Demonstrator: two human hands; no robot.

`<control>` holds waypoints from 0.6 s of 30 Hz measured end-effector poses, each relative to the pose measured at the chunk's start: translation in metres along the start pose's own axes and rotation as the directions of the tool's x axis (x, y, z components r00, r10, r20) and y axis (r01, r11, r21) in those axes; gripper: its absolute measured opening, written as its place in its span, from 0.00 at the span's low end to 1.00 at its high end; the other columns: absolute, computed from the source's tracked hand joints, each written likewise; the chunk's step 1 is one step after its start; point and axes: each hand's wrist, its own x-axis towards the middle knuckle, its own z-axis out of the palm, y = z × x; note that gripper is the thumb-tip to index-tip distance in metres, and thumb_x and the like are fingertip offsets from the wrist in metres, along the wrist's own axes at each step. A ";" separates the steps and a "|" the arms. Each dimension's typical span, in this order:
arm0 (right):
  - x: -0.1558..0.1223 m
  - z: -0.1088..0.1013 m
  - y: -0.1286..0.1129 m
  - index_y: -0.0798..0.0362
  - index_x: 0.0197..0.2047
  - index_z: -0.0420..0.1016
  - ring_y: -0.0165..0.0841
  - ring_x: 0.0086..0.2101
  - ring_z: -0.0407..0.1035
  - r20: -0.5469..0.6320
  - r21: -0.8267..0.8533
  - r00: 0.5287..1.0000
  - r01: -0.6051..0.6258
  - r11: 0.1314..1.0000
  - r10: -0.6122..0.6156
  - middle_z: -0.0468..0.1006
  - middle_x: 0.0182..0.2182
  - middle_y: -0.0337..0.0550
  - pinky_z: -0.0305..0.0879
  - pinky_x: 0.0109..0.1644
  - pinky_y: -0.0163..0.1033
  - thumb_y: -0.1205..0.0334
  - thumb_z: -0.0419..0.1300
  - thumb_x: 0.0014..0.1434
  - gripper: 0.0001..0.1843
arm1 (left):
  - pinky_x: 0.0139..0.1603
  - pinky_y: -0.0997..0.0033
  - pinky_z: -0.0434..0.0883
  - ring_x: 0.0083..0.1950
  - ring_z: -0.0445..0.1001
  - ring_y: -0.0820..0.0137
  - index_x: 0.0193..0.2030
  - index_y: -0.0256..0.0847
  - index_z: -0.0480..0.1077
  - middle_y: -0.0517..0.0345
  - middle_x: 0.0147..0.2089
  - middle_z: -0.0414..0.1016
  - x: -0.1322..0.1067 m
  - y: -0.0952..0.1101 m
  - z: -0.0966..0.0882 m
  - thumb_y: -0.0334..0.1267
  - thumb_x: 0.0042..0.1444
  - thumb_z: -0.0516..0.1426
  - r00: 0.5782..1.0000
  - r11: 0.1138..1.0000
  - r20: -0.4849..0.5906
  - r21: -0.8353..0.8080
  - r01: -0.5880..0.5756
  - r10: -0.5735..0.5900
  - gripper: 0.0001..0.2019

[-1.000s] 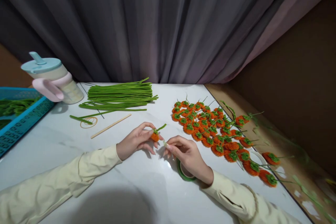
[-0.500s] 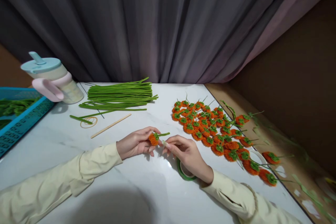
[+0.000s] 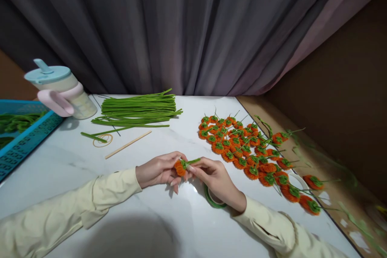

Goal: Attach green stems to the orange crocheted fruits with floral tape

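Note:
My left hand (image 3: 161, 171) holds a small orange persimmon (image 3: 179, 167) made of fuzzy pipe cleaner, with a green calyx and a short green stem pointing right. The thumb and fingers of my right hand (image 3: 211, 175) are closed in a pinch at the persimmon's green top, beside the stem. Whether a thin strip lies between those fingertips is too small to make out. Under my right wrist, a roll of green tape (image 3: 213, 199) lies partly hidden on the table.
On the white table (image 3: 145, 217), many finished persimmons (image 3: 236, 142) cover the right side. A bundle of green pipe cleaners (image 3: 139, 108) lies at the back. Nearer are a wooden stick (image 3: 128, 145) and rubber bands (image 3: 102, 141). A tumbler (image 3: 60, 90) and blue basket (image 3: 30, 145) stand left.
My right hand's fingertips have come to the persimmon's green top, where there was a gap before. My left hand has shifted slightly right with the persimmon, bringing the hands together.

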 end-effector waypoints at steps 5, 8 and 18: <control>0.000 0.000 0.003 0.55 0.31 0.72 0.30 0.27 0.73 0.036 0.039 0.999 -0.012 0.999 0.010 0.78 0.25 0.41 0.69 0.33 0.34 0.54 0.61 0.57 0.12 | 0.22 0.75 0.70 0.23 0.67 0.77 0.41 0.35 0.61 0.51 0.33 0.73 0.000 -0.002 0.000 0.44 0.59 0.56 1.000 0.999 0.022 0.036 -0.019 0.019 0.14; 0.000 0.000 0.004 0.55 0.33 0.71 0.31 0.27 0.72 0.048 0.034 0.999 -0.015 0.999 0.013 0.78 0.25 0.41 0.68 0.33 0.35 0.53 0.60 0.58 0.13 | 0.22 0.75 0.70 0.23 0.67 0.77 0.41 0.36 0.60 0.52 0.34 0.73 0.001 -0.003 -0.002 0.45 0.58 0.57 0.999 0.998 0.034 0.054 -0.025 0.023 0.15; 0.000 -0.001 -0.002 0.54 0.33 0.67 0.28 0.25 0.68 0.029 -0.128 1.000 0.003 0.992 0.001 0.74 0.23 0.38 0.63 0.30 0.33 0.52 0.56 0.61 0.13 | 0.32 0.68 0.72 0.31 0.71 0.72 0.45 0.39 0.59 0.56 0.35 0.69 -0.002 -0.006 0.007 0.52 0.59 0.53 0.978 0.918 -0.067 0.364 -0.159 0.196 0.18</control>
